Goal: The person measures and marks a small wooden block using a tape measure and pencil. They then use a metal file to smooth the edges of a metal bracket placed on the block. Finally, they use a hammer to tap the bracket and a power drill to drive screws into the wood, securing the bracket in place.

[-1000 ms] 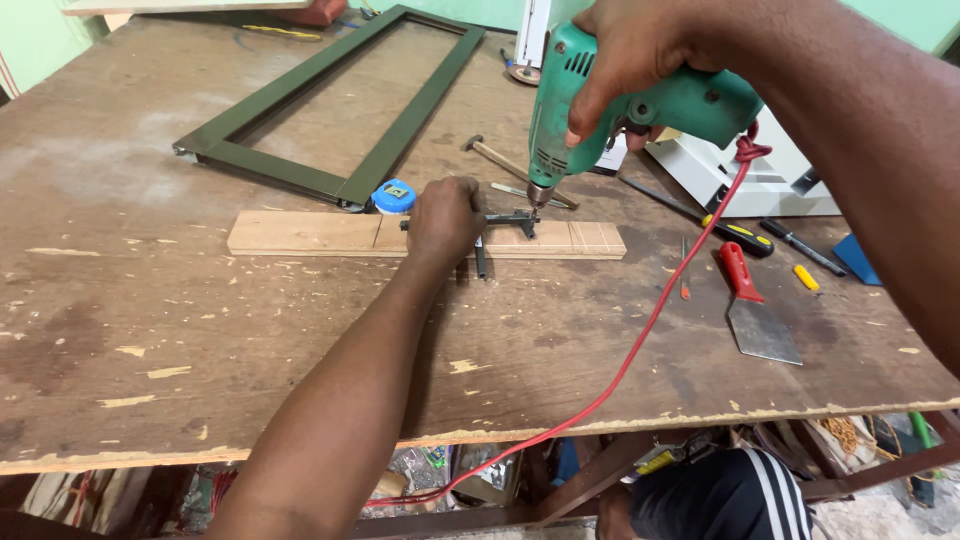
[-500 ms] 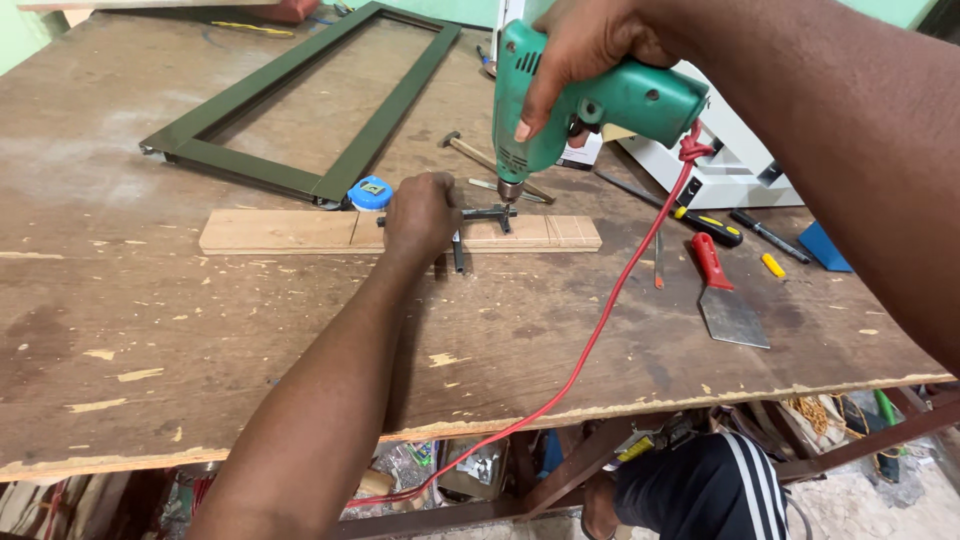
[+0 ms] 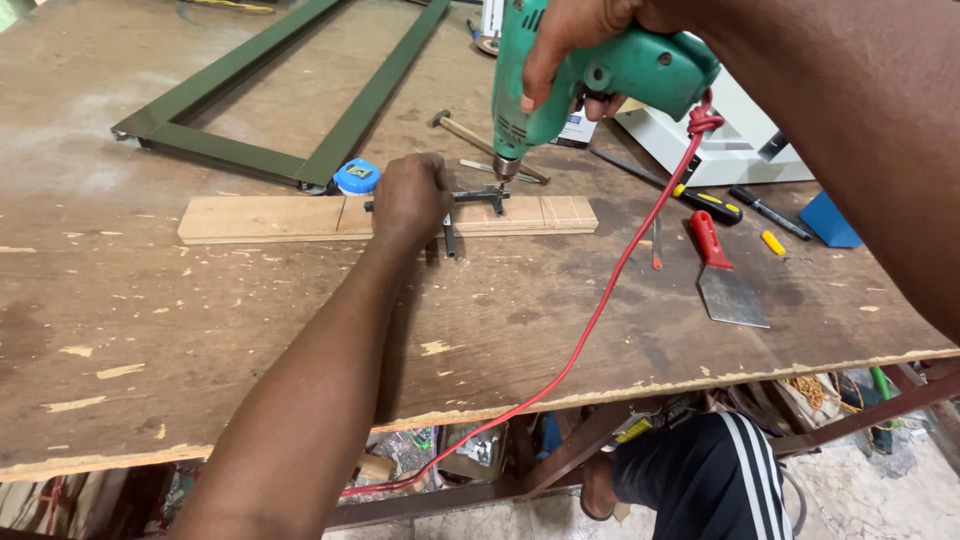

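Note:
My right hand (image 3: 585, 30) grips a green electric drill (image 3: 600, 85), held nose-down over a long wooden strip (image 3: 270, 217) on the worn workbench (image 3: 250, 330). A dark metal key-like tool (image 3: 478, 200) sits at the drill's chuck, over the strip. My left hand (image 3: 410, 198) is closed on the near end of that metal tool, pressing down on the strip. The drill's red cord (image 3: 600, 300) runs down over the bench's front edge.
A dark green metal frame (image 3: 300, 100) lies at the back left, a blue tape measure (image 3: 356, 177) beside it. A hammer (image 3: 470, 135), screwdrivers (image 3: 700, 200), a red-handled scraper (image 3: 725, 280) and a blue block (image 3: 830, 222) lie right of the strip. A white box (image 3: 720, 140) stands behind.
The view has drifted so the bench items sit slightly lower and left. My left hand stays on the metal tool and the drill stays upright over the strip.

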Action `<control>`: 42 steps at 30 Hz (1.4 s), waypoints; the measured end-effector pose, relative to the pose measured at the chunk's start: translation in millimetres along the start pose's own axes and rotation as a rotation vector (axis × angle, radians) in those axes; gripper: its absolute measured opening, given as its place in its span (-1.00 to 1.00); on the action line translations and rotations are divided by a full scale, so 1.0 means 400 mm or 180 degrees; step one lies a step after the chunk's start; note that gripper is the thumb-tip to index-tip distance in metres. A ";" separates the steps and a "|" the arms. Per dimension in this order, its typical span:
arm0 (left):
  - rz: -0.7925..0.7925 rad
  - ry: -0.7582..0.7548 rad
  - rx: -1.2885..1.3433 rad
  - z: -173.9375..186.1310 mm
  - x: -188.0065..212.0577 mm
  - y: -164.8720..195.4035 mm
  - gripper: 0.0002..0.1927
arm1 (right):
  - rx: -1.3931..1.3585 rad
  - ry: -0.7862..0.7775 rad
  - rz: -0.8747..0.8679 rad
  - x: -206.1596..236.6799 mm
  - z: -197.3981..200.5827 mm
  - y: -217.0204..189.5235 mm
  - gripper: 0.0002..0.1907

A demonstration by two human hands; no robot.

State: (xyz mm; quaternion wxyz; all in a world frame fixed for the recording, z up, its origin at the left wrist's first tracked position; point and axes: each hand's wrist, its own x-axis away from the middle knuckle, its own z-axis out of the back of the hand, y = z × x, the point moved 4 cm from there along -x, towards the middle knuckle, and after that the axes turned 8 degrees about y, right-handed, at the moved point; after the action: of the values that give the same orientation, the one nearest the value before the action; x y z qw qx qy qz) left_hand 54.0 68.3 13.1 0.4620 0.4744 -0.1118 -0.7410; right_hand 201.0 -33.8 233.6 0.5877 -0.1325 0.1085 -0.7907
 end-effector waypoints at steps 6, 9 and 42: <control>-0.0064 0.0083 -0.0047 -0.001 -0.001 0.002 -0.93 | 0.0241 0.0047 0.0136 0.017 0.008 0.012 -0.52; -0.0019 -0.0009 -0.0079 -0.003 -0.003 0.001 -0.92 | 0.0197 0.0085 0.0176 0.017 0.010 0.010 -0.50; 0.0096 0.0070 0.0105 0.008 0.004 0.013 -0.94 | 0.0350 -0.0202 0.1366 -0.072 0.006 -0.010 -0.76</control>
State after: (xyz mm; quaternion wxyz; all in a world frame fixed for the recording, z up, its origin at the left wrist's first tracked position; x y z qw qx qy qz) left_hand 54.0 63.2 16.9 0.4664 0.4883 -0.1259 -0.7267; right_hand 206.2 -5.2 234.9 0.7520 -0.0990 0.0724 -0.6477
